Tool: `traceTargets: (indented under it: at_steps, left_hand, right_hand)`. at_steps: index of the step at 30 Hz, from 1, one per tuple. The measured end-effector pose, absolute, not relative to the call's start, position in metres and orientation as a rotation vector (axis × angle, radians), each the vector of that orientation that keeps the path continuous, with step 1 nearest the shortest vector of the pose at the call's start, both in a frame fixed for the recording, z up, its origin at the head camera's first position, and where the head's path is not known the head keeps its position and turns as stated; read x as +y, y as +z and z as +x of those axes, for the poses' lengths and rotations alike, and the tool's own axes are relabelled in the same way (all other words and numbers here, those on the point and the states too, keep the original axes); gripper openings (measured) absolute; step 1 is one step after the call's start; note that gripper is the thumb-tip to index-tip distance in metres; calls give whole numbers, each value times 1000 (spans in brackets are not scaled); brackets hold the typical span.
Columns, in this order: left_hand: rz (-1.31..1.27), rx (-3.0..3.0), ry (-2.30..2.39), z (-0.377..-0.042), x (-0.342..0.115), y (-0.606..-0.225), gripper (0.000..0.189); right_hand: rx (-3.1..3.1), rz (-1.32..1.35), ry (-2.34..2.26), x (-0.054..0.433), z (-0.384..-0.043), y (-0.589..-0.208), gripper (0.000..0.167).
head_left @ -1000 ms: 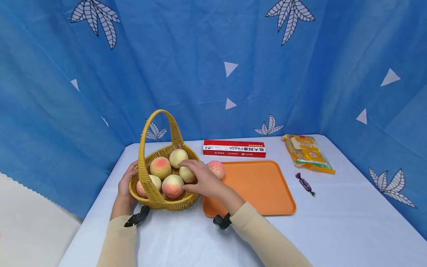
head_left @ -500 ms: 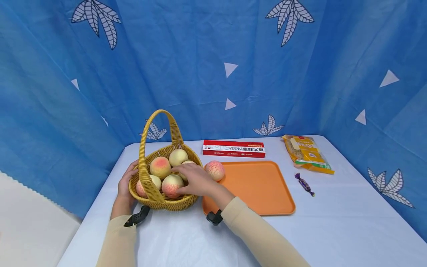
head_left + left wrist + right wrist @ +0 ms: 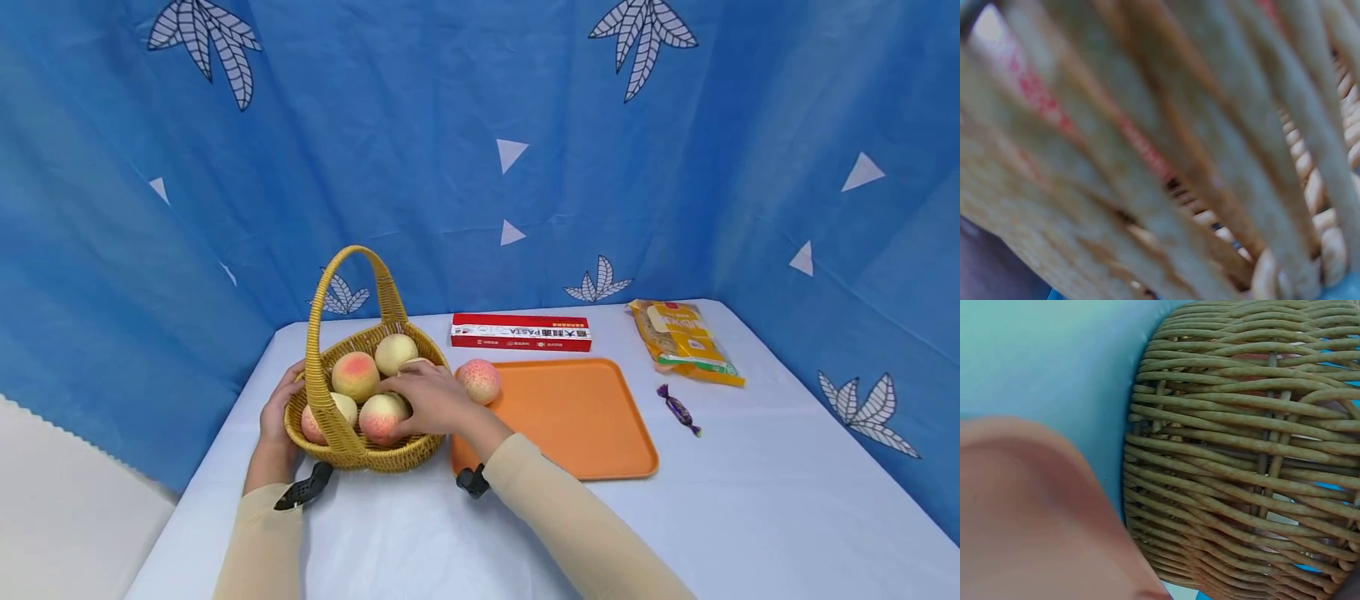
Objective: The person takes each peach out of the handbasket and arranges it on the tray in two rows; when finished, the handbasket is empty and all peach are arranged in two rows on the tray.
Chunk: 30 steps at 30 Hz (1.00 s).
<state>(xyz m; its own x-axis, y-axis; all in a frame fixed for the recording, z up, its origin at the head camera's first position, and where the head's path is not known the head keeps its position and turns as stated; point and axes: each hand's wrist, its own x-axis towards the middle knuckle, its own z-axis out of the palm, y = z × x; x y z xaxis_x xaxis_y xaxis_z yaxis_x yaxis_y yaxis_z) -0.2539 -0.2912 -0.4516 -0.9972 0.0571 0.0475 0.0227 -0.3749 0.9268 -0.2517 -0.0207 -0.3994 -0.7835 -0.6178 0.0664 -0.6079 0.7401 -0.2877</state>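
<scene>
A yellow wicker basket (image 3: 408, 454) with a tall arched handle stands on the left of the table in the head view. Several peaches fill it. My left hand (image 3: 276, 417) grips its left side, fingers up at the rim. From the right, my right hand (image 3: 437, 402) reaches in over the rim. Its fingers and thumb curve around the front pink-and-cream peach (image 3: 381, 418), partly covering a pale peach behind. Blurred basket wall (image 3: 1172, 162) fills the left wrist view, with pink showing through gaps. Woven side (image 3: 1229, 456) and part of my hand (image 3: 1041, 519) appear in the right wrist view.
An orange tray (image 3: 577, 417) lies right of the basket, with a pink peach (image 3: 478, 382) at its upper left corner. Behind are a red pasta box (image 3: 521, 333) and a yellow food packet (image 3: 686, 342). A purple-wrapped candy (image 3: 678, 410) lies further right.
My right hand has moved left within the basket, from the right-hand pale peach to the front pink-and-cream one. My left hand stays at the basket's side. The whole head view has shifted slightly.
</scene>
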Motion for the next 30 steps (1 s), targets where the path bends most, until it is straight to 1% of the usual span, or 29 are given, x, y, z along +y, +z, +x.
traceTargets:
  at_steps: [6, 13, 19, 24, 30]
  left_hand:
    - [145, 1664, 2617, -251, -292, -452, 40]
    - [146, 1720, 2597, -252, -291, -454, 41]
    - [149, 1713, 2604, -255, -294, -458, 41]
    - [136, 1735, 2598, -258, -296, -462, 41]
    - [142, 1758, 2590, -257, -296, -462, 41]
  right_hand:
    - [2922, -1013, -455, -21, -249, -400, 62]
    - [2952, -1014, -501, -19, -247, -404, 57]
    - [2981, -1028, -593, -16, -246, -408, 59]
    - [2981, -1029, -713, -14, -246, -410, 63]
    - [2964, -1005, -803, -12, -246, -410, 82]
